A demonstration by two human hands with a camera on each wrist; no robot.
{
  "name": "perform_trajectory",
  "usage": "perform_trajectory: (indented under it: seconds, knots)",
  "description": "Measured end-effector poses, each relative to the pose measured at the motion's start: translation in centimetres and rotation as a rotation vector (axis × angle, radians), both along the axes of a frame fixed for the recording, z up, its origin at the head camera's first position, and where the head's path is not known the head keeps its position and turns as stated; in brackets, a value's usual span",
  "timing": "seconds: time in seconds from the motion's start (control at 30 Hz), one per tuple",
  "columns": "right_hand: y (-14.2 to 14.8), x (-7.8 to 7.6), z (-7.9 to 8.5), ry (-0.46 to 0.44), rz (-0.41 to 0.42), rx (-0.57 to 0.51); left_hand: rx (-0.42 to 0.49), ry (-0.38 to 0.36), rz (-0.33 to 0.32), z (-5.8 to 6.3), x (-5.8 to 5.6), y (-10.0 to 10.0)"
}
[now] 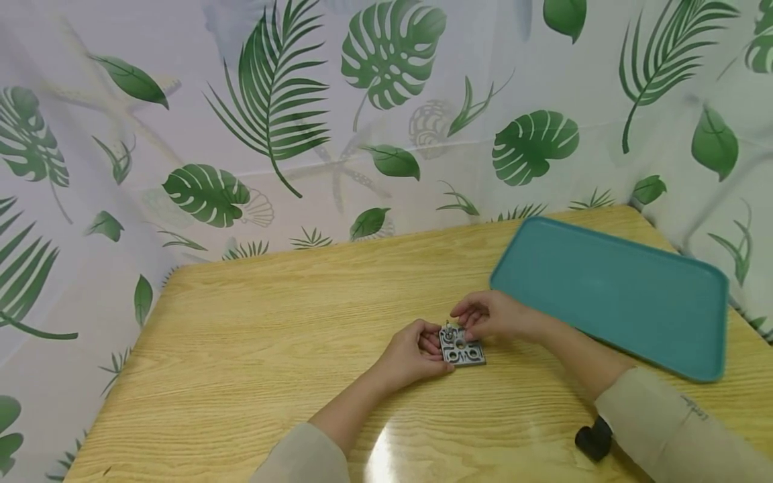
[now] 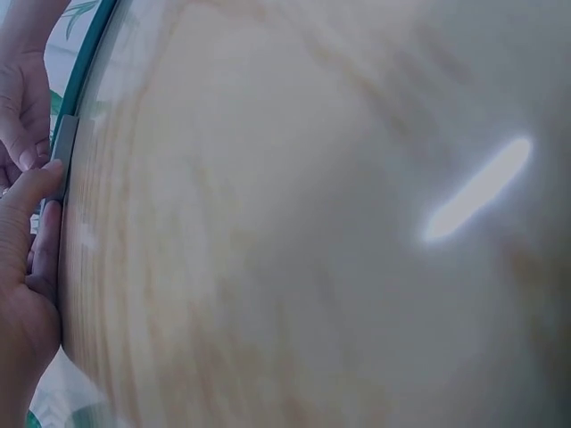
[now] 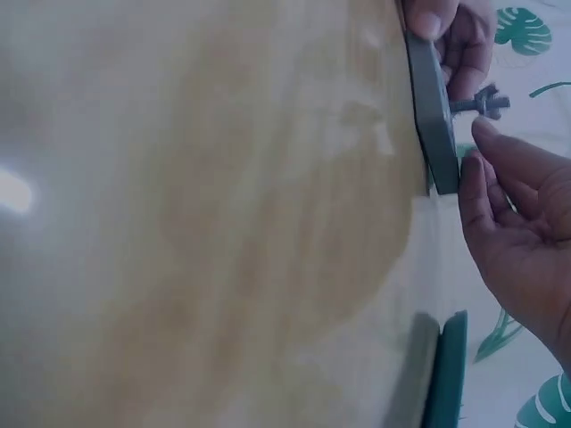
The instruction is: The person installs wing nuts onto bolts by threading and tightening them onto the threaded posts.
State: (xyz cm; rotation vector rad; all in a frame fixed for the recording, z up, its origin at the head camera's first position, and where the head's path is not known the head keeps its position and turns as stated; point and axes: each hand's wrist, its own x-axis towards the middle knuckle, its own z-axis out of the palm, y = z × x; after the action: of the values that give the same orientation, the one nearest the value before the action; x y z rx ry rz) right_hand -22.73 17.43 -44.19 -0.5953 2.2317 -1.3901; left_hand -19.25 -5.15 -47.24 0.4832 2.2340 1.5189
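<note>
A square grey metal plate (image 1: 464, 358) with round holes lies on the wooden table in the head view. From its far left corner rises a bolt with a wing nut (image 3: 489, 102), seen side-on in the right wrist view. My left hand (image 1: 406, 355) grips the plate by its left side, the thumb along the near edge. Over the plate's far right side is my right hand (image 1: 498, 316), its fingers loosely bent beside the wing nut. One fingertip (image 3: 484, 130) is close to the nut; whether it touches cannot be told.
A teal tray (image 1: 610, 288) lies at the right of the table (image 1: 272, 335), just beyond the right forearm. A black object (image 1: 594, 439) shows beside the right sleeve. A leaf-patterned cloth (image 1: 386, 134) hangs behind the table.
</note>
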Motion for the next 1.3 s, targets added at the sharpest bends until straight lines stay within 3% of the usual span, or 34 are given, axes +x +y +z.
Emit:
perform_trajectory:
  seconds: [0.17,0.3,0.6,1.0,1.13,1.3]
  knots:
    - [-0.4,-1.3,0.4,0.006,0.156,0.03,-0.009,-0.001,0.013,-0.1,0.0,0.0]
    - [-1.0,-1.8,0.5,0.042,0.178,0.061,-0.011,0.015,0.008,-0.2,-0.1,0.0]
    - [-1.0,-0.8,-0.6,0.012,-0.008,0.031,-0.019,0.031,0.005,-0.1,0.0,0.1]
    - [-3.3,3.9,-0.4,0.194,-0.408,0.113,-0.022,0.03,0.014,-0.1,0.1,0.0]
    - [-3.9,4.8,-0.2,0.218,-0.466,0.113,-0.016,0.015,0.02,0.1,0.1,0.1]
    - [-4.0,5.2,-0.1,0.211,-0.455,0.115,-0.017,0.017,0.015,0.0,0.2,0.1]
